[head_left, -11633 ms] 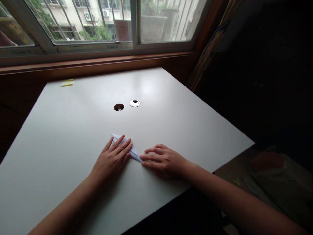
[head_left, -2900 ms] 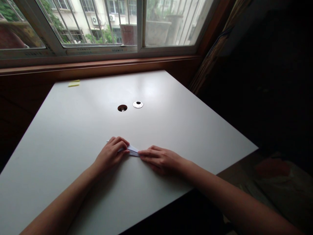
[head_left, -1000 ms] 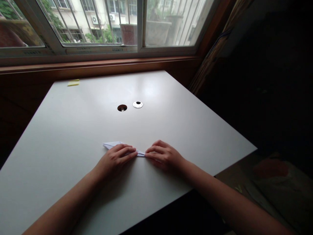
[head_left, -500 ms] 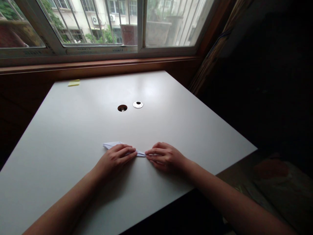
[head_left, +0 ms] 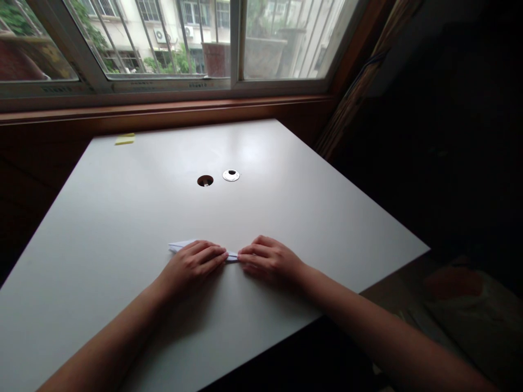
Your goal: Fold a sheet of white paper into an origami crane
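Observation:
A narrow piece of folded white paper (head_left: 178,246) lies on the white tabletop, with a wide pointed end to the left and a thin end between my hands. My left hand (head_left: 198,262) covers its middle, fingers together and pressing it. At the thin right end, my right hand (head_left: 268,258) pinches the tip between closed fingers. Only a short stretch of the paper shows between the two sets of fingertips; the part beneath my left hand is hidden.
Beyond my hands, the white table (head_left: 327,218) has a round cable hole (head_left: 205,181) with a ring-shaped grommet cover (head_left: 231,175) beside it. Yellow sticky notes (head_left: 125,139) lie at the far left edge. A barred window (head_left: 163,49) rises behind the table.
My right hand has moved slightly left, closer to my left hand. The paper's left end has shifted a little left and lower. My left hand has stayed nearly still.

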{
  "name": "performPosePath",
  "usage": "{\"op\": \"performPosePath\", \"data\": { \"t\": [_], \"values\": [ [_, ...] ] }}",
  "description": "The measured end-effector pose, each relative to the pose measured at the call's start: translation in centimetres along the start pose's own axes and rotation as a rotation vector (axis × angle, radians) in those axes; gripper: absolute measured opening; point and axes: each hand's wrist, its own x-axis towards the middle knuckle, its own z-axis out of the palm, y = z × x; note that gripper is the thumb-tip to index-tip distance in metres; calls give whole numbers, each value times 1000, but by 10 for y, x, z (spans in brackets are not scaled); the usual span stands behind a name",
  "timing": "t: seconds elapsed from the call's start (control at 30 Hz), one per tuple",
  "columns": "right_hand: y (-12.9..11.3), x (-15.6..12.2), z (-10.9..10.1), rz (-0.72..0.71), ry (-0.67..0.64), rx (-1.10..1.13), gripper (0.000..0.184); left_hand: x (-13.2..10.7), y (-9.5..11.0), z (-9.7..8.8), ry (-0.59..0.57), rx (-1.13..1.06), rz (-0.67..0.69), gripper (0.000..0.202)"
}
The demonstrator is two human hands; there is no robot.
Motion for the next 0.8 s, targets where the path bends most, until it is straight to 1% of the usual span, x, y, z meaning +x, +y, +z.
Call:
{"op": "performPosePath", "data": {
  "t": [0.17, 0.33, 0.47, 0.67, 0.8],
  "values": [
    [-4, 8, 6, 13, 0, -45, 26, -2, 0, 0, 12, 24, -16, 26],
    [-8, 16, 16, 43, 29, -110, 15, -2, 0, -1, 36, 39, -9, 26],
    [-8, 22, 22, 45, 10, -175, 12, 0, 1, -3, 56, 84, -29, 24],
    [-7, 22, 20, 52, 38, -187, 15, -4, 0, -3, 69, 169, -49, 26],
    [-8, 22, 18, 53, 60, -176, 14, -6, -1, -2, 77, 210, -43, 25]
  ]
}}
